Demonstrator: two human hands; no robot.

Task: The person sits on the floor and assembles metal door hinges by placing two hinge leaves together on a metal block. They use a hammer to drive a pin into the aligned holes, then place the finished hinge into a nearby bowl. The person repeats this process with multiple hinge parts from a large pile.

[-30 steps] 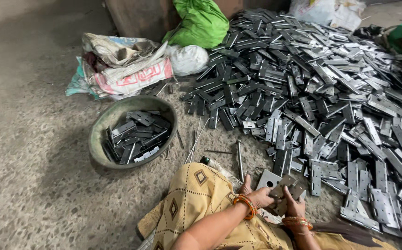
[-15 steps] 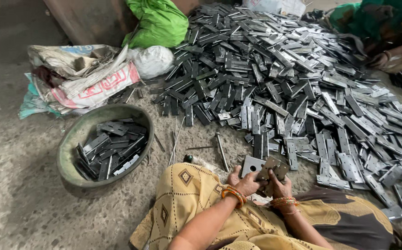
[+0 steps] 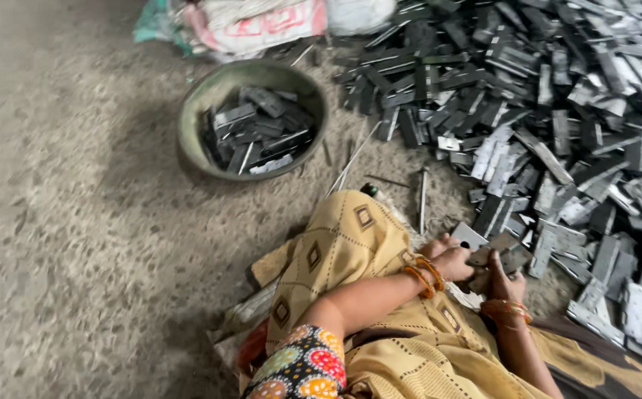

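Where the concrete floor [image 3: 62, 244] runs bare at the far left, nothing but grit is seen, and the round metal basin [image 3: 197, 122] is taken as the landmark for all that follows. Dark flat metal plates [image 3: 256, 133] are held loosely stacked inside the basin. Just behind the basin, printed sacks [image 3: 262, 22] are lain in a crumpled heap. Right of the basin and nearer the wearer, a bent knee is covered by yellow patterned cloth [image 3: 339, 244], beside which thin metal rods [image 3: 422, 199] are laid on the floor. Further right of the basin, beyond the knee, the left hand [image 3: 450, 258] is found closed over the grey metal piece [image 3: 483, 247], an orange bangle being worn at its wrist. Touching the same piece from the near side, the right hand [image 3: 506, 284] is seen with fingers curled against it; how firm that grip is cannot be told, as the palm is turned away. Far right of the basin, a large heap of grey metal strips [image 3: 557, 111] is spread across the floor, its near edge lying just beside both hands.
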